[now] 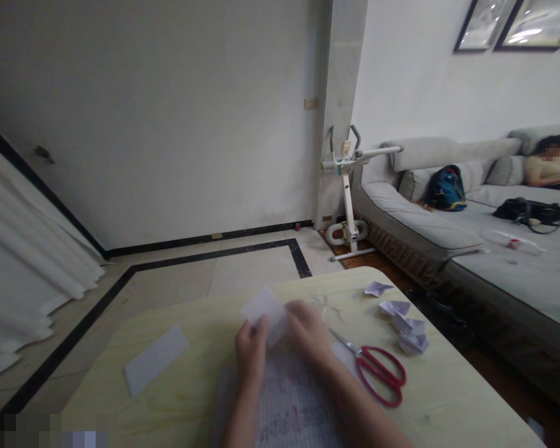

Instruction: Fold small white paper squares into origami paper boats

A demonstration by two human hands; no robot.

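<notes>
A small white sheet of paper (267, 306) is held up over the table by both hands. My left hand (252, 342) pinches its lower left side, thumb on top. At its right edge, my right hand (308, 326) has its fingers closed on the paper, and the fingertips are partly hidden and a little blurred. Below my forearms lies a lined sheet with handwriting (289, 404). Red-handled scissors (378, 370) rest just right of my right forearm. Several folded paper pieces (404, 323) sit near the table's right edge.
A white paper strip (156, 359) lies on the left of the pale wooden table (196, 398). Thin paper scraps (329, 308) are beyond my right hand. Past the table stand an exercise machine (349, 199) and a grey sofa (415, 224), where a person (548, 168) reclines.
</notes>
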